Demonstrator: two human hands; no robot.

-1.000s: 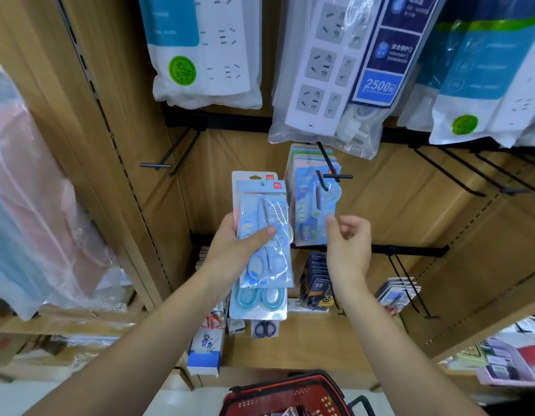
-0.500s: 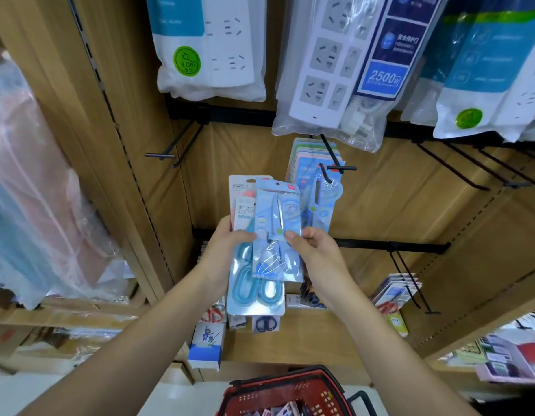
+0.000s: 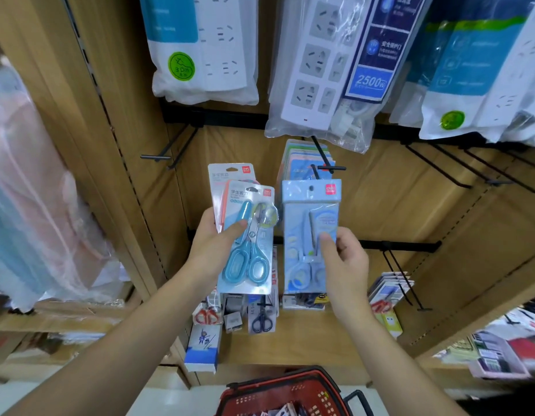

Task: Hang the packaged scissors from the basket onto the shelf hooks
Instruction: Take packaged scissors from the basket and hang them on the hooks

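Observation:
My left hand (image 3: 213,250) grips a small stack of packaged scissors; the front pack (image 3: 249,241) shows teal-handled scissors on a white and orange card. My right hand (image 3: 345,265) holds a single light-blue scissors pack (image 3: 311,235) upright, thumb on its front. Its hang hole sits just below the tip of a black shelf hook (image 3: 327,163), which carries several similar packs (image 3: 302,163). The red basket (image 3: 293,391) stands below at the bottom edge, with more packs inside.
An empty black hook (image 3: 167,151) juts out at the upper left, and several bare hooks (image 3: 458,169) at the right. Bagged power strips (image 3: 329,64) hang overhead. Lower hooks (image 3: 404,280) hold small packs. Boxes and scissors lie on the wooden shelf (image 3: 305,343).
My right hand reached over, took the light-blue pack off the stack in my left hand, and carried it right and up toward the loaded hook. The teal-handled pack is now the front one.

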